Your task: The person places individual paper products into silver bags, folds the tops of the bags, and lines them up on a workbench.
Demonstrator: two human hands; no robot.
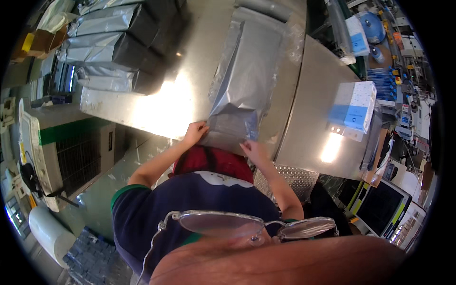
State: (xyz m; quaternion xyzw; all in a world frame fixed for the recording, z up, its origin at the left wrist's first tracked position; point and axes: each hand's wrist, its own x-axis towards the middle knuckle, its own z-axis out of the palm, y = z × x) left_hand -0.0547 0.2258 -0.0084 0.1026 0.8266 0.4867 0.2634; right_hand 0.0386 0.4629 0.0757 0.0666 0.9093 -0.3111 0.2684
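A long silver-grey plastic bag (254, 61), filled to a block shape, lies lengthwise on the metal table in front of me. Its near end is flattened and creased, and a see-through film margin shows along its sides. At the left corner of that near end, my left hand (196, 133) is closed, fingertips pinching the edge. My right hand (255, 151) has its fingers bent together at the right corner, by a bluish patch of film. The exact grip of the fingertips is small in the picture.
Several similar grey bags (107, 50) are stacked at the far left of the metal table (289, 118). A white and blue box (360, 107) stands on the right-hand metal surface. A monitor (382, 206) is at lower right, a boxy machine (76, 152) at left.
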